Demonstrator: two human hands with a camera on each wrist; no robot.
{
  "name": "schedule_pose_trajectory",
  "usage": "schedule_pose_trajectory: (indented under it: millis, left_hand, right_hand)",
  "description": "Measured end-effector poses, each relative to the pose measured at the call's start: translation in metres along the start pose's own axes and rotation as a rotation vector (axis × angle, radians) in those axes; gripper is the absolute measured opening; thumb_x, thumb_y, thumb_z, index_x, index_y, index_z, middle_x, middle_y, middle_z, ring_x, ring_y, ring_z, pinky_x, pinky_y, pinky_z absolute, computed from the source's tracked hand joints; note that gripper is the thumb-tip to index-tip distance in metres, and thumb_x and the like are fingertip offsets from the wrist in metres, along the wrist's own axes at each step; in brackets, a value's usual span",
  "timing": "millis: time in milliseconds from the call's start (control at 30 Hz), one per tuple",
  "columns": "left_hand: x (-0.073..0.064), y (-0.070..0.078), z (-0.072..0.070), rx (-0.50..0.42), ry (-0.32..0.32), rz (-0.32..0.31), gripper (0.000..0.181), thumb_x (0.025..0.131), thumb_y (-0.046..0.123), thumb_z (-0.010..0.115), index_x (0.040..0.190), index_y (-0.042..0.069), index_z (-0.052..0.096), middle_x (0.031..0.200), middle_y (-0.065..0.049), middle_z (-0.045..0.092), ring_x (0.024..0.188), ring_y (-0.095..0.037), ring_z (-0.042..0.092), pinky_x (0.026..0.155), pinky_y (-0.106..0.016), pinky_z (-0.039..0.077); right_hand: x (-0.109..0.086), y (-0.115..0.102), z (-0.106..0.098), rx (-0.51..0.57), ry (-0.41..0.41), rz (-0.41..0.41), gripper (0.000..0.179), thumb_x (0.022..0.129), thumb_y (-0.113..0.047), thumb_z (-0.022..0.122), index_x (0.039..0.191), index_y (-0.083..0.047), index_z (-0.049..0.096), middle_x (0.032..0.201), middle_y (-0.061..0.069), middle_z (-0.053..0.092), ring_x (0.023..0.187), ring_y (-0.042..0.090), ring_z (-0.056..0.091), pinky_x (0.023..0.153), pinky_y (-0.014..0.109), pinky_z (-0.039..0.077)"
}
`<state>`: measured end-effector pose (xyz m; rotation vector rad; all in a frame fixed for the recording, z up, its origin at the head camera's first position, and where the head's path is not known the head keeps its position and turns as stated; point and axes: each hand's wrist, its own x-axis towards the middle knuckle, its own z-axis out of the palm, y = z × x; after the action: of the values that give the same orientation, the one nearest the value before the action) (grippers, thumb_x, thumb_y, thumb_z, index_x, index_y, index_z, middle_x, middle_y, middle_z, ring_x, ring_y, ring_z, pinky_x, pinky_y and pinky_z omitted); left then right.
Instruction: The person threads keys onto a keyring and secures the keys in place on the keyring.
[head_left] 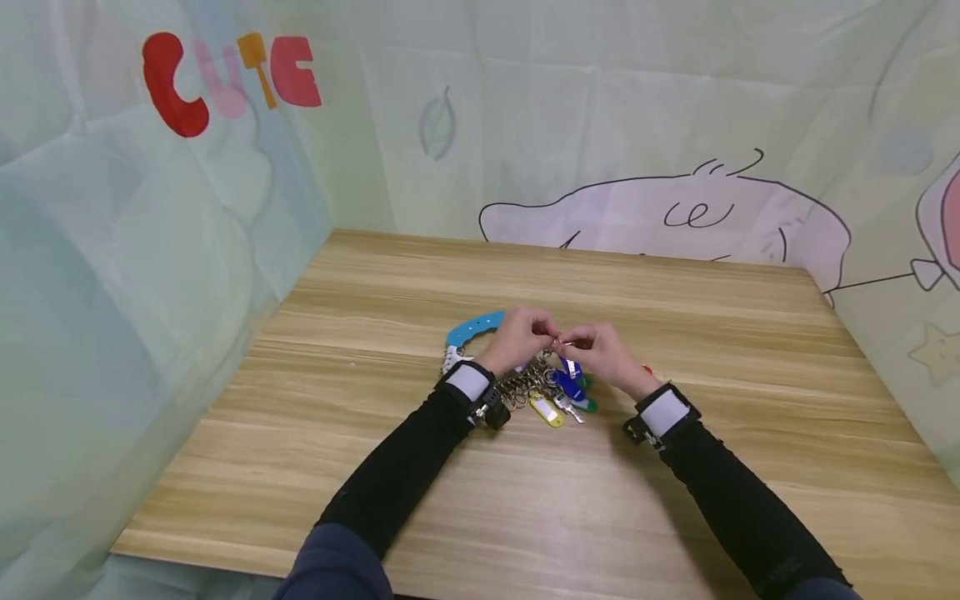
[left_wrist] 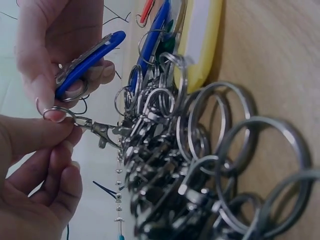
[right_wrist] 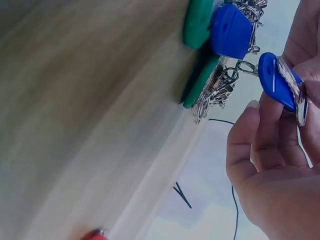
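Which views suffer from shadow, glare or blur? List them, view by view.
Head: a soft shadow on the table beside the right sleeve, pale sheen near the front; left wrist: the yellow tag looks soft-edged; right wrist: the table's grain is smeared, darker toward the upper left.

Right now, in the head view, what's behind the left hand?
A blue strip runs in behind the left hand, and metal rings show just below. How far either continues behind the hand is covered.

Left hand [head_left: 521,340] hiding part of blue strip [head_left: 472,328]; left-wrist view cutting off yellow tag [left_wrist: 201,47] at top; right-wrist view's bottom edge cropping red object [right_wrist: 93,235].
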<state>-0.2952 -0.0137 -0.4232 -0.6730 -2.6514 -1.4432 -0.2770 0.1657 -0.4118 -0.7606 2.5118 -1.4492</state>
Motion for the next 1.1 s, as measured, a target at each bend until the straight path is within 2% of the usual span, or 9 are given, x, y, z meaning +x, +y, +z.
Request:
schedule_pose_trajectory:
  millis: [133,233,467,700,867,1100]
  left_hand:
    - [-0.002,0.000,0.000,0.008,0.024,0.019,0.008,0.082,-0.003,0.067,0.079,0.003,0.070,0.080,-0.010,0.074,0.070,-0.014,0.065,0.063,-0.015,0.050]
    - [-0.003,0.000,0.001,0.021,0.037,0.034,0.007,0.082,-0.003,0.068,0.079,0.003,0.070,0.081,-0.010,0.073,0.071,-0.015,0.066,0.063,-0.015,0.050]
    - [-0.004,0.001,-0.001,0.055,0.055,0.045,0.007,0.083,-0.004,0.067,0.079,0.002,0.070,0.081,-0.011,0.073,0.072,-0.017,0.066,0.064,-0.015,0.050]
    - [-0.005,0.002,-0.003,0.076,0.057,0.045,0.009,0.083,-0.004,0.066,0.079,0.002,0.070,0.080,-0.011,0.073,0.071,-0.016,0.066,0.064,-0.015,0.049]
    - [-0.004,0.003,-0.002,0.092,0.060,0.040,0.009,0.082,-0.004,0.066,0.079,0.002,0.071,0.080,-0.010,0.073,0.071,-0.016,0.066,0.064,-0.015,0.049]
    - [-0.002,0.003,0.000,0.107,0.080,0.048,0.009,0.081,-0.005,0.067,0.078,0.003,0.071,0.080,-0.010,0.073,0.072,-0.018,0.067,0.064,-0.015,0.049]
  right_hand:
    - [0.000,-0.001,0.003,-0.074,0.042,-0.025,0.017,0.089,-0.004,0.064,0.099,0.009,0.070,0.093,0.026,0.070,0.067,0.011,0.056,0.059,0.016,0.045]
    - [0.002,0.013,0.005,-0.135,0.095,-0.049,0.016,0.088,-0.006,0.065,0.098,0.005,0.071,0.090,0.020,0.072,0.066,0.006,0.056,0.059,0.016,0.046]
    - [0.000,0.013,0.009,-0.193,0.135,-0.073,0.013,0.090,-0.007,0.063,0.098,0.002,0.067,0.089,0.015,0.073,0.070,0.012,0.057,0.062,0.019,0.047]
    - [0.000,0.010,0.011,-0.214,0.132,-0.072,0.013,0.092,-0.007,0.061,0.102,0.001,0.058,0.095,0.015,0.075,0.077,0.016,0.064,0.069,0.023,0.046]
    - [-0.001,0.009,0.012,-0.199,0.148,-0.059,0.013,0.091,-0.005,0.062,0.102,0.001,0.061,0.096,0.016,0.074,0.078,0.020,0.063,0.068,0.023,0.048]
    - [-0.001,0.006,0.013,-0.164,0.190,-0.022,0.012,0.089,-0.006,0.065,0.099,0.000,0.070,0.095,0.017,0.073,0.083,0.025,0.068,0.073,0.026,0.056]
